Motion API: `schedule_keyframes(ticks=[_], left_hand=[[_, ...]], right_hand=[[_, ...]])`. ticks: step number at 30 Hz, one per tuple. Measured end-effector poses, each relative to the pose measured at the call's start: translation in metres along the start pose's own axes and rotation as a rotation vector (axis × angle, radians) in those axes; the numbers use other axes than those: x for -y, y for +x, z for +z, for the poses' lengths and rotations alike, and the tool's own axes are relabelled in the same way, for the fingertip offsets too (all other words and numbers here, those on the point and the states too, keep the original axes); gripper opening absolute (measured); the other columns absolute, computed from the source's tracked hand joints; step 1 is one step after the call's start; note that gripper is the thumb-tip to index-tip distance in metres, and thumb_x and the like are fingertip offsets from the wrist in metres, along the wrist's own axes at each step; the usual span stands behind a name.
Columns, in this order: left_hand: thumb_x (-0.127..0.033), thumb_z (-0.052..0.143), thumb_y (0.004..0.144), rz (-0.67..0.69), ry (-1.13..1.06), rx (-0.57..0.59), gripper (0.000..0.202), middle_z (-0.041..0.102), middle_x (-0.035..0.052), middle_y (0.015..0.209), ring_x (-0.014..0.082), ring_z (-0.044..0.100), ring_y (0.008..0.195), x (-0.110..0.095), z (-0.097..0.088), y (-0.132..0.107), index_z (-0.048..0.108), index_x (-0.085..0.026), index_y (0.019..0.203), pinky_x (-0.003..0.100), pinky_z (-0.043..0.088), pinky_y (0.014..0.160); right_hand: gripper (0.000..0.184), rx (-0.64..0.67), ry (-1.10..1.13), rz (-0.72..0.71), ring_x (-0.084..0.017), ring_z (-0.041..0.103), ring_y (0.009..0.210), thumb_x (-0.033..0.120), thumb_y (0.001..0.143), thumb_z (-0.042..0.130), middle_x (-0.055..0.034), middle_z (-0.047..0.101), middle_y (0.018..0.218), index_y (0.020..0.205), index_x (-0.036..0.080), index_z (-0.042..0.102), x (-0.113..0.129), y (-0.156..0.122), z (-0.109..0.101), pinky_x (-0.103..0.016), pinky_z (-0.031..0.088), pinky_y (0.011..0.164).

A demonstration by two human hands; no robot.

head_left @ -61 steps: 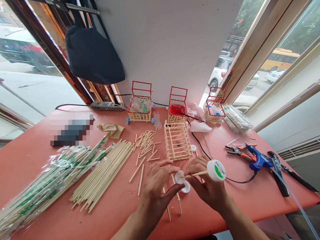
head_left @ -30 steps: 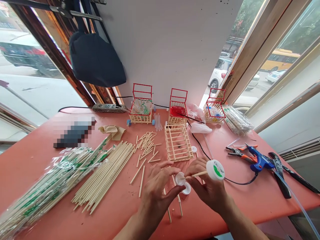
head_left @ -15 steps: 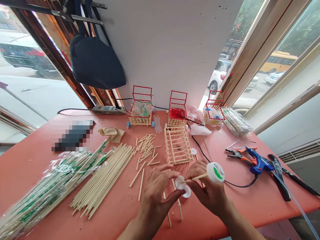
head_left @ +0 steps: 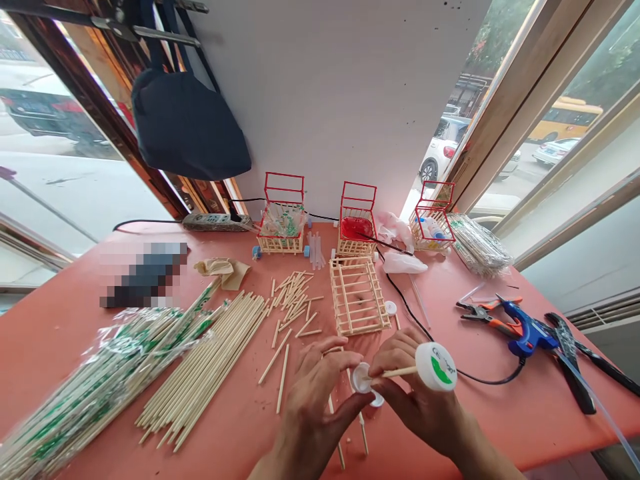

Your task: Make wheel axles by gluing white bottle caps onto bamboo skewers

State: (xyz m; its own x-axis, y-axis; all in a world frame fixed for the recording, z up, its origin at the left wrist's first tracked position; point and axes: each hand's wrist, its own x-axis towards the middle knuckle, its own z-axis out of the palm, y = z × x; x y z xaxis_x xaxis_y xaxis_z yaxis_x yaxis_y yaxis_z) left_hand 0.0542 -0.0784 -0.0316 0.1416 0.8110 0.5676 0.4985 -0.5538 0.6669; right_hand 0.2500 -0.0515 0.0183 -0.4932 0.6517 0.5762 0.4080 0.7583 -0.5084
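My left hand (head_left: 313, 403) pinches a small white bottle cap (head_left: 360, 377) between thumb and fingers. My right hand (head_left: 417, 400) grips a short wooden stick (head_left: 397, 371) that carries a larger white cap with a green mark (head_left: 436, 366) on its outer end. The stick's inner tip meets the small cap. Another white cap (head_left: 377, 399) lies on the red table (head_left: 500, 400) just below the hands. A few loose sticks (head_left: 361, 430) lie under my hands. An open wooden-stick crate (head_left: 358, 296) lies just beyond my fingers.
Long bamboo sticks (head_left: 210, 363) and wrapped chopsticks (head_left: 95, 387) fill the left side. Short cut sticks (head_left: 293, 297) lie mid-table. Three small red-framed carts (head_left: 283, 223) stand at the back. A blue glue gun (head_left: 525, 330), pliers (head_left: 483, 313) and black cutters (head_left: 575, 367) lie right.
The view has drifted slightly, so my hands sit a little lower in the frame. Both hands keep the same hold on the small cap and the stick with the larger cap.
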Motion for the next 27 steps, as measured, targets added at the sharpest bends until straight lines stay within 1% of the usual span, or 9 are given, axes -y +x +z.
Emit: schedule_keyframes(ticks=[3, 7, 11, 15, 19, 27], left_hand=[[-0.021, 0.078, 0.088, 0.004, -0.016, 0.002, 0.03, 0.077, 0.0054, 0.11, 0.0276, 0.067, 0.119, -0.001, 0.0015, 0.0007, 0.063, -0.025, 0.114, 0.042, 0.058, 0.095], [-0.021, 0.077, 0.088, 0.019, -0.038, -0.041, 0.025, 0.077, 0.0047, 0.107, 0.0269, 0.068, 0.116, -0.0039, 0.003, 0.0034, 0.064, -0.025, 0.109, 0.041, 0.058, 0.094], [-0.022, 0.077, 0.089, 0.023, -0.05, -0.074, 0.02, 0.078, 0.0043, 0.104, 0.027, 0.069, 0.113, -0.0057, 0.003, 0.0055, 0.064, -0.025, 0.105, 0.042, 0.058, 0.091], [-0.024, 0.077, 0.089, 0.037, -0.046, -0.078, 0.02, 0.079, 0.0034, 0.102, 0.0268, 0.07, 0.11, -0.0049, 0.0033, 0.0059, 0.065, -0.025, 0.105, 0.041, 0.057, 0.09], [-0.026, 0.077, 0.09, 0.03, -0.053, -0.091, 0.018, 0.078, 0.003, 0.101, 0.0264, 0.069, 0.111, -0.0041, 0.005, 0.0046, 0.065, -0.025, 0.104, 0.04, 0.057, 0.09], [-0.025, 0.077, 0.09, 0.042, -0.057, -0.079, 0.019, 0.077, 0.0035, 0.1, 0.0263, 0.069, 0.111, -0.0041, 0.0047, 0.0037, 0.064, -0.025, 0.104, 0.04, 0.058, 0.089]], right_hand=[[0.011, 0.016, 0.007, 0.003, -0.021, 0.067, 0.078, 0.014, 0.1, 0.058, -0.0012, 0.074, 0.083, 0.099, 0.024, 0.063, -0.0022, -0.0039, 0.0017, -0.038, 0.053, 0.08], [0.009, 0.005, 0.066, 0.028, -0.02, 0.066, 0.083, 0.014, 0.1, 0.06, -0.0025, 0.074, 0.088, 0.098, 0.023, 0.062, -0.0063, -0.0089, 0.0048, -0.037, 0.048, 0.081], [0.008, -0.018, 0.111, 0.039, -0.019, 0.065, 0.081, 0.015, 0.1, 0.06, -0.0015, 0.073, 0.087, 0.099, 0.023, 0.061, -0.0055, -0.0074, 0.0058, -0.036, 0.045, 0.08], [0.011, -0.016, 0.09, 0.017, -0.018, 0.065, 0.079, 0.013, 0.102, 0.056, -0.0004, 0.072, 0.085, 0.098, 0.023, 0.059, -0.0031, -0.005, 0.0059, -0.036, 0.043, 0.08], [0.011, -0.03, 0.063, 0.009, -0.019, 0.064, 0.078, 0.014, 0.102, 0.056, -0.0004, 0.071, 0.083, 0.096, 0.023, 0.058, -0.0031, -0.0057, 0.0065, -0.036, 0.043, 0.08], [0.011, -0.03, 0.04, -0.013, -0.017, 0.064, 0.076, 0.016, 0.104, 0.054, 0.0006, 0.072, 0.083, 0.096, 0.023, 0.057, -0.0011, -0.0027, 0.0046, -0.036, 0.041, 0.079]])
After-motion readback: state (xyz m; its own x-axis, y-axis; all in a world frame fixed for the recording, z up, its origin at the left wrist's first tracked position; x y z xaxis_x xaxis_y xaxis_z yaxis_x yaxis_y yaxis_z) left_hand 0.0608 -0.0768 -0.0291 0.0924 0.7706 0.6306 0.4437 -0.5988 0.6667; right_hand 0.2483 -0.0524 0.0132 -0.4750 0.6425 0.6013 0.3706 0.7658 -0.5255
